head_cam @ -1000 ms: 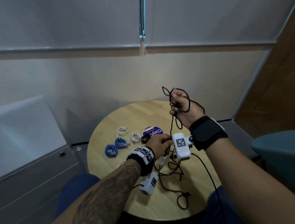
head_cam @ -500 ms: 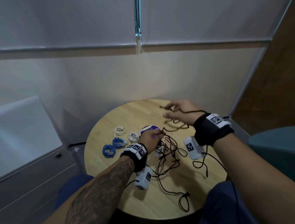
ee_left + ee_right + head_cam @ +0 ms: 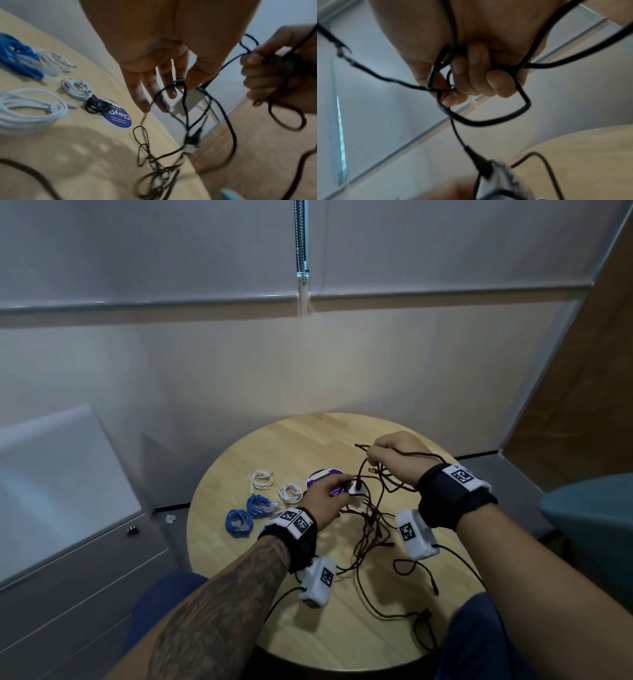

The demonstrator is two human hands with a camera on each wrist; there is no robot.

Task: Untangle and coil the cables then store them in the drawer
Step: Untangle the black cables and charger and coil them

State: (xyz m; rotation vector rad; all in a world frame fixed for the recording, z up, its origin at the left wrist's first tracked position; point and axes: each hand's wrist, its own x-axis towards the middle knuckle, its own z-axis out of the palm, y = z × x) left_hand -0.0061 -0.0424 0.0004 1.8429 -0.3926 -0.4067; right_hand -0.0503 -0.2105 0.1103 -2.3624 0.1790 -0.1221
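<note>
A tangled black cable (image 3: pixel 359 546) sprawls over the middle of the round wooden table (image 3: pixel 274 446). My right hand (image 3: pixel 394 453) is a fist just above the table's far side and grips several loops of that cable (image 3: pixel 488 121). My left hand (image 3: pixel 329 498) hovers left of it and pinches a white adapter (image 3: pixel 356 490) between thumb and fingers, with a black plug in it. In the left wrist view the adapter (image 3: pixel 187 105) sits behind my left hand's fingertips (image 3: pixel 145 106), with cable strands draped around it. Coiled cables lie on the table's left: two blue (image 3: pixel 238 520) and two white (image 3: pixel 262 479).
A round purple sticker (image 3: pixel 323 477) lies under my left hand, with a small black coil (image 3: pixel 97 106) at its edge. A grey drawer cabinet (image 3: pixel 85 559) with a lock stands to the left. A teal chair (image 3: pixel 589 525) is to the right. The wall is close behind.
My right hand dropped from chest height to just above the table and closed into a fist on the cable loops. My left hand shifted forward, holding the white adapter.
</note>
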